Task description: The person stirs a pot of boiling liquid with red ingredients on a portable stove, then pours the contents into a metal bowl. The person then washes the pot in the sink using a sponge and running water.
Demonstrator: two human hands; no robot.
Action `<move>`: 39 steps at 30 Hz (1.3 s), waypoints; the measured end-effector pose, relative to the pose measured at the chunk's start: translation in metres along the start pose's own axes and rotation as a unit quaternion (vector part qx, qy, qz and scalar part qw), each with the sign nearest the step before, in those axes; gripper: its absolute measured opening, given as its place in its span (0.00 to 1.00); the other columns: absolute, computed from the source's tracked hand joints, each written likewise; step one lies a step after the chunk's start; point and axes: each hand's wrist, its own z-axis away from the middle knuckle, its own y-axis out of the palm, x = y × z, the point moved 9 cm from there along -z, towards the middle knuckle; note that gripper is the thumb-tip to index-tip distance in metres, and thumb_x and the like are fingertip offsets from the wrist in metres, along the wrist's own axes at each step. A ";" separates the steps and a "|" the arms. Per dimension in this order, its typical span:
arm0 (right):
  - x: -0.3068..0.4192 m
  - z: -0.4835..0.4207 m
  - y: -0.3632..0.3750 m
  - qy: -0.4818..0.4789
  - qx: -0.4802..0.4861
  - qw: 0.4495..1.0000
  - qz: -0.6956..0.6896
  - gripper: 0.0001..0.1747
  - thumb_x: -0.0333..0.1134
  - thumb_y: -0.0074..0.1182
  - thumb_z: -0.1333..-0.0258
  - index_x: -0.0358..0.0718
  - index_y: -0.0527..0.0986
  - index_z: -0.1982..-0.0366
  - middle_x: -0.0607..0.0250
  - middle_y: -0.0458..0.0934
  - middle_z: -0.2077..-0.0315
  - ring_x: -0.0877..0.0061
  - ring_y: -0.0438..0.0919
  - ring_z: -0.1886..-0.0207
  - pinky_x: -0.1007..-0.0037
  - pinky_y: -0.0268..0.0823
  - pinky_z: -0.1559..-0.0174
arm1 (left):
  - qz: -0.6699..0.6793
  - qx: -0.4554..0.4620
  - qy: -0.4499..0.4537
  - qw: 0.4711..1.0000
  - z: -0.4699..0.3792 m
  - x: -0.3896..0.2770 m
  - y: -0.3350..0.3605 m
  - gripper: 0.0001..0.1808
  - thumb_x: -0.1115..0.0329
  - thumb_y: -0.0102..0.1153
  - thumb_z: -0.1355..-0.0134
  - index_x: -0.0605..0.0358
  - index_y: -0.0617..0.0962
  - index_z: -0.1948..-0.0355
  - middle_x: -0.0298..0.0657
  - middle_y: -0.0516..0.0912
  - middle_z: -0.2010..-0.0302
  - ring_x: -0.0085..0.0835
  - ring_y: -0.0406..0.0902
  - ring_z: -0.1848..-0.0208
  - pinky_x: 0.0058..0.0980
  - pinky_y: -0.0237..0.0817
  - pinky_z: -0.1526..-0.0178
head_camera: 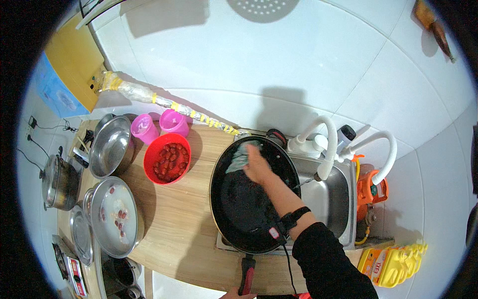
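A large black frying pan [239,209] lies across the left part of the stainless-steel sink [350,209] and the counter beside it. At the bottom edge, my left hand [238,294], only partly in view, grips the pan's red-and-black handle [247,274]. My right hand [258,166] presses a pale green cloth [239,160] against the inner surface near the pan's far side; hand and cloth look blurred. A black strap with a small device sits around my right wrist. From the white faucet [327,149] a thin stream of water runs by the pan's right rim.
Left on the wooden counter [179,220] stand a red bowl [147,168] of dates in liquid, two pink cups [143,129], and steel basins [112,149]. An orange gas cylinder [364,192] is right of the sink. Yellow jugs [388,265] stand at lower right.
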 end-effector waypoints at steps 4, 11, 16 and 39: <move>-0.086 0.038 -0.011 0.070 0.027 0.984 0.160 0.38 0.35 0.59 0.61 0.41 0.53 0.48 0.47 0.61 0.54 0.51 0.68 0.54 0.58 0.65 0.56 | -0.015 0.008 -0.030 0.999 -0.002 0.007 -0.002 0.25 0.45 0.62 0.54 0.56 0.74 0.67 0.35 0.75 0.73 0.23 0.71 0.70 0.22 0.64 0.65; -0.102 0.153 0.058 0.113 0.348 0.890 0.273 0.34 0.60 0.40 0.50 0.38 0.63 0.54 0.43 0.74 0.64 0.53 0.74 0.60 0.54 0.65 0.59 | -0.021 0.005 0.045 0.999 -0.001 -0.007 0.000 0.27 0.44 0.62 0.55 0.56 0.73 0.66 0.36 0.75 0.71 0.25 0.71 0.67 0.25 0.63 0.63; -0.105 0.144 0.036 0.146 0.327 0.895 0.267 0.31 0.57 0.40 0.50 0.47 0.63 0.48 0.52 0.72 0.58 0.58 0.72 0.55 0.53 0.64 0.59 | -0.082 -0.009 0.043 0.996 -0.001 -0.009 -0.005 0.29 0.44 0.62 0.55 0.57 0.74 0.62 0.38 0.76 0.68 0.28 0.71 0.64 0.27 0.63 0.59; -0.093 0.016 -0.029 0.112 -0.200 0.941 -0.249 0.09 0.31 0.46 0.46 0.30 0.70 0.69 0.71 0.69 0.77 0.83 0.67 0.74 0.79 0.62 0.69 | 0.074 0.046 0.130 0.988 -0.022 0.011 0.004 0.34 0.57 0.62 0.51 0.64 0.65 0.47 0.46 0.71 0.52 0.34 0.68 0.50 0.30 0.60 0.50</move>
